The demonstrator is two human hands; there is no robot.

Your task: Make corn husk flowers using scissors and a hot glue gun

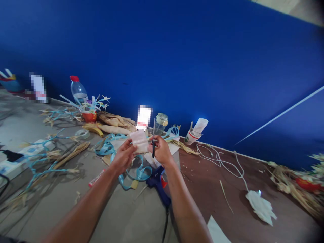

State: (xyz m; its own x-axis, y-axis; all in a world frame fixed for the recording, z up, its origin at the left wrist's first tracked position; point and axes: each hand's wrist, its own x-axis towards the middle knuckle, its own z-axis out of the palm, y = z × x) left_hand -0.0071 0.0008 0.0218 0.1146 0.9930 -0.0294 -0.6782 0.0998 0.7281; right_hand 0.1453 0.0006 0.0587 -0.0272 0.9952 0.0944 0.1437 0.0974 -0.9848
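Observation:
My left hand (124,154) pinches a pale pinkish-white, papery piece (139,141) by its left side, fingers closed on its edge. Close to the right side of that piece, my right hand (162,149) is closed around a pair of scissors (153,143), the blades pointing up. I cannot tell whether the blades touch the piece. Light blue ribbon (144,172) lies in loops below and left of my hands. Under my right wrist rests a dark blue glue gun (159,185), its cord running toward me.
A power strip (25,158) and blue-wrapped stems (43,171) lie at left. Along the wall stand a red-capped bottle (78,90), a red pot (89,116), a jar (161,123) and a white cup (192,136). A white cable (219,158) crosses the brown surface at right.

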